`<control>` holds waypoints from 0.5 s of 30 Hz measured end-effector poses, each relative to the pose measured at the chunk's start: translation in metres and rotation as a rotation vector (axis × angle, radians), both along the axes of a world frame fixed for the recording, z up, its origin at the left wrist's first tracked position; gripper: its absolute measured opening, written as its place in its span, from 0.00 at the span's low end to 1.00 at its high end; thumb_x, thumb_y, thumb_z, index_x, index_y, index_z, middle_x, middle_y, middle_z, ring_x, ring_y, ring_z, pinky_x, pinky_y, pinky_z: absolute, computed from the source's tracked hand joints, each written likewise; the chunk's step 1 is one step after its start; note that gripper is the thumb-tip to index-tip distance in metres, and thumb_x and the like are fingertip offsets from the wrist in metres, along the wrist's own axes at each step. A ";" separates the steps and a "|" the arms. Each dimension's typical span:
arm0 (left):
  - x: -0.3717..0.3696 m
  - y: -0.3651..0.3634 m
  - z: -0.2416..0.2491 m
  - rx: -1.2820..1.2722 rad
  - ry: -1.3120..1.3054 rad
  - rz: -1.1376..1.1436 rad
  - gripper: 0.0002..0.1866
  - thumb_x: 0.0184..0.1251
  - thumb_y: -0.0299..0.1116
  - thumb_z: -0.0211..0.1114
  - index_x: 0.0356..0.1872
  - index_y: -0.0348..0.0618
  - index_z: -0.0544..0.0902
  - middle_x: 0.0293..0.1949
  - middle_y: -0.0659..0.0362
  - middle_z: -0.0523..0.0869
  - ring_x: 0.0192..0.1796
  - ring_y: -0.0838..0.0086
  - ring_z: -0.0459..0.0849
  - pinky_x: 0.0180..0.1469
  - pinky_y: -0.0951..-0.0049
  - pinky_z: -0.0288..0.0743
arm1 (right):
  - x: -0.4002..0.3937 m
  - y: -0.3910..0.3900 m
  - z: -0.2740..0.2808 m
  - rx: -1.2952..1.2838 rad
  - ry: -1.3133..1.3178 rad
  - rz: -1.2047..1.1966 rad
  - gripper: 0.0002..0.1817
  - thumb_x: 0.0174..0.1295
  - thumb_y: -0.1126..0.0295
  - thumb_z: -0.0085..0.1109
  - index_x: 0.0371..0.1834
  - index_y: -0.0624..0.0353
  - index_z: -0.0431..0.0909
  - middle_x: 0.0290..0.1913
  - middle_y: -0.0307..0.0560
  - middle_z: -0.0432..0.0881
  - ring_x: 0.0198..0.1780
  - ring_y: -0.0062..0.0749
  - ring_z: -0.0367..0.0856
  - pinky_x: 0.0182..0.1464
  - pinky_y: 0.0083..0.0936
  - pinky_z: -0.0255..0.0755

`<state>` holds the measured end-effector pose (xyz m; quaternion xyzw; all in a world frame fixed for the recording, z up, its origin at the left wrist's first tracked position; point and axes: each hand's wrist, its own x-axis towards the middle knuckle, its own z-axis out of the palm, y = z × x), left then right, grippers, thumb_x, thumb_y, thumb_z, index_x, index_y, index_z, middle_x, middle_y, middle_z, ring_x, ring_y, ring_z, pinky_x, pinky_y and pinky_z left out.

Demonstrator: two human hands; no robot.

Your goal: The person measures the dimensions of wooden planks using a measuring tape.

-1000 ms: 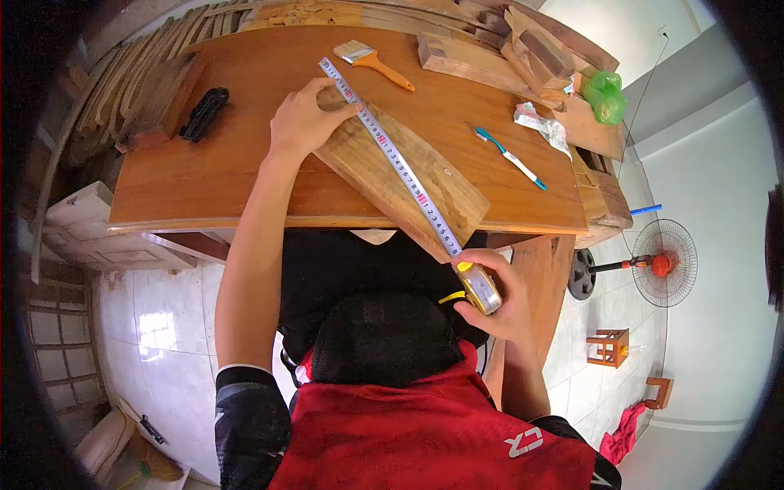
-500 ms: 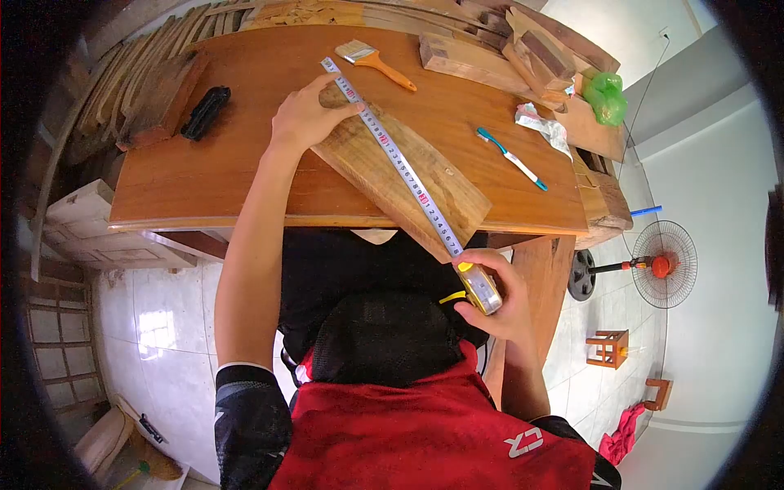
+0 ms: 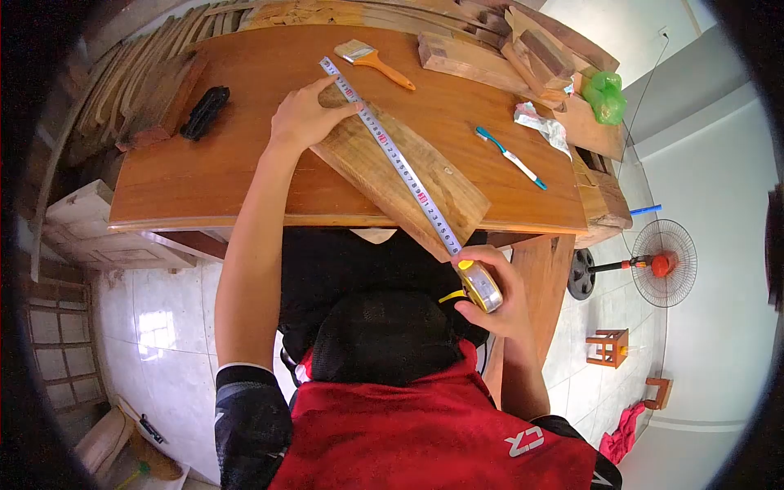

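A wooden board [image 3: 408, 163] lies slanted on the brown table [image 3: 204, 188], its near end jutting past the front edge. Along its length runs the extended blade of a tape measure [image 3: 481, 287]. My left hand [image 3: 306, 114] presses on the far end of the board, with fingers and thumb spread to either side of the blade. The tape case is gripped in my right hand [image 3: 502, 294], beside the board's near corner, with the fingers curled round it.
A paintbrush [image 3: 376, 64] lies behind the board, a black object [image 3: 205, 113] to the left, a toothbrush [image 3: 511, 158] and crumpled wrapper [image 3: 542, 126] to the right. Wood blocks [image 3: 474, 65] and a green bag [image 3: 604, 98] sit at the back right. A fan [image 3: 663, 263] stands beyond.
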<state>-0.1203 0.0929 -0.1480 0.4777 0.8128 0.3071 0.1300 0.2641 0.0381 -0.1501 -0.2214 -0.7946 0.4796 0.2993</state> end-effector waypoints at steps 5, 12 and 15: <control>0.001 0.001 -0.003 0.018 0.020 0.021 0.47 0.50 0.68 0.72 0.72 0.58 0.75 0.66 0.48 0.80 0.70 0.55 0.76 0.72 0.58 0.67 | 0.001 -0.004 -0.005 -0.211 0.074 -0.005 0.37 0.50 0.71 0.78 0.64 0.61 0.71 0.58 0.49 0.79 0.60 0.35 0.78 0.65 0.33 0.70; -0.002 0.002 -0.002 -0.003 0.000 -0.004 0.48 0.49 0.70 0.72 0.72 0.60 0.74 0.64 0.46 0.80 0.69 0.55 0.76 0.69 0.55 0.71 | 0.003 -0.002 -0.007 -0.387 0.131 -0.017 0.36 0.50 0.71 0.79 0.62 0.60 0.70 0.58 0.49 0.79 0.61 0.34 0.78 0.66 0.33 0.68; -0.001 0.001 -0.003 0.030 -0.015 0.003 0.45 0.51 0.65 0.73 0.71 0.57 0.74 0.64 0.47 0.80 0.68 0.54 0.76 0.69 0.55 0.71 | 0.005 0.001 -0.008 -0.363 0.155 0.006 0.35 0.51 0.71 0.79 0.62 0.60 0.71 0.58 0.49 0.79 0.61 0.34 0.78 0.66 0.34 0.68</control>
